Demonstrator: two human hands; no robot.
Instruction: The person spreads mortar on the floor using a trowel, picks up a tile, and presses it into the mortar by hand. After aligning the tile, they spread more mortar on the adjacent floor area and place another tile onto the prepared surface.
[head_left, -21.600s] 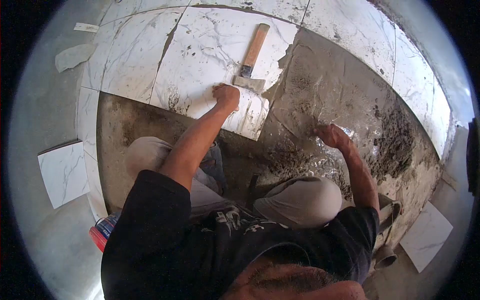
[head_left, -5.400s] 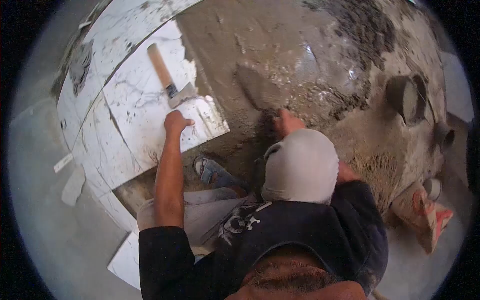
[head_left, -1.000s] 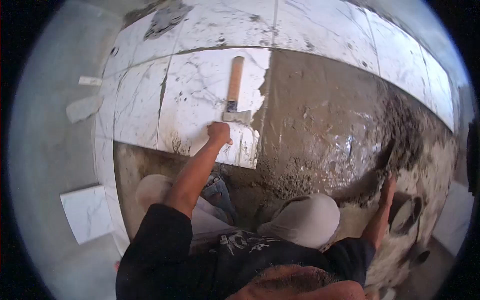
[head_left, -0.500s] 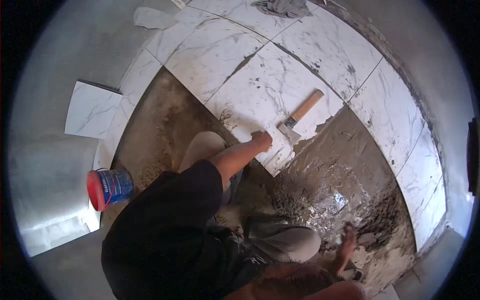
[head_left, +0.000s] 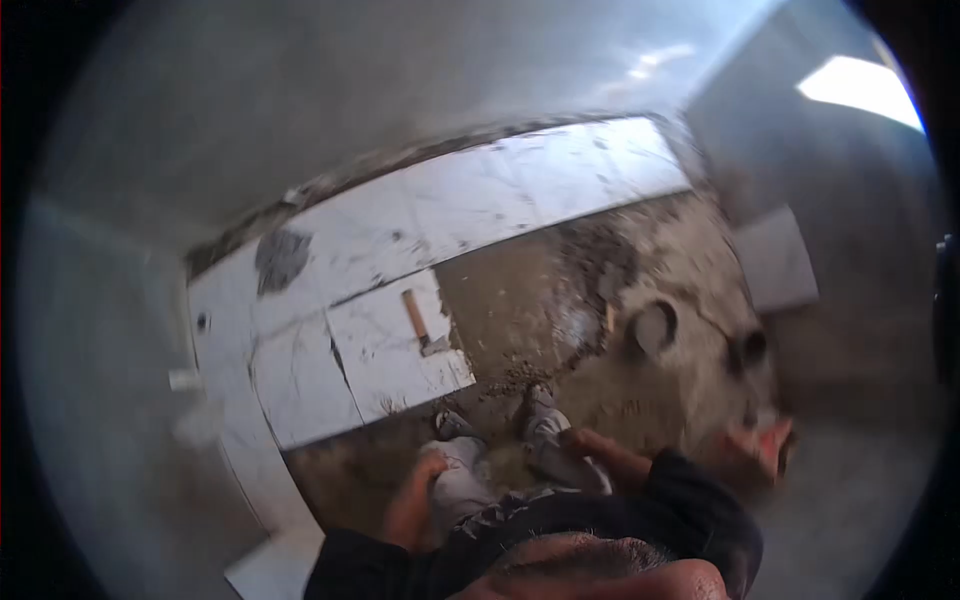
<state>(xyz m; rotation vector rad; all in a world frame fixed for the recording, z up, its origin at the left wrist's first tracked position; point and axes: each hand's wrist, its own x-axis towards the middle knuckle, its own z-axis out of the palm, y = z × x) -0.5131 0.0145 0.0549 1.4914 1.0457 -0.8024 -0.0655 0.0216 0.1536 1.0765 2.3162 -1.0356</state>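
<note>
My left hand [head_left: 432,463] rests by my left knee, over the light trousers. On the other side, my right hand [head_left: 576,442] is at my right leg. Motion blur smears the fingers of both hands, and no held object can be made out. Ahead of my feet, a wooden-handled tool with a metal head [head_left: 416,320] lies on a white marbled tile [head_left: 375,365]. Wet grey mortar [head_left: 505,300] spreads to the right of that tile.
A grey cloth [head_left: 283,258] lies on the tiles at the left. To the right are a round container [head_left: 654,328], a smaller dark round object [head_left: 750,347], a loose tile [head_left: 778,262] and a blurred red object [head_left: 772,446]. Grey walls surround the floor.
My view has turned and risen farther from the floor. My left hand has left the tile for my left knee; my right hand has moved from beside the mortar to my right leg.
</note>
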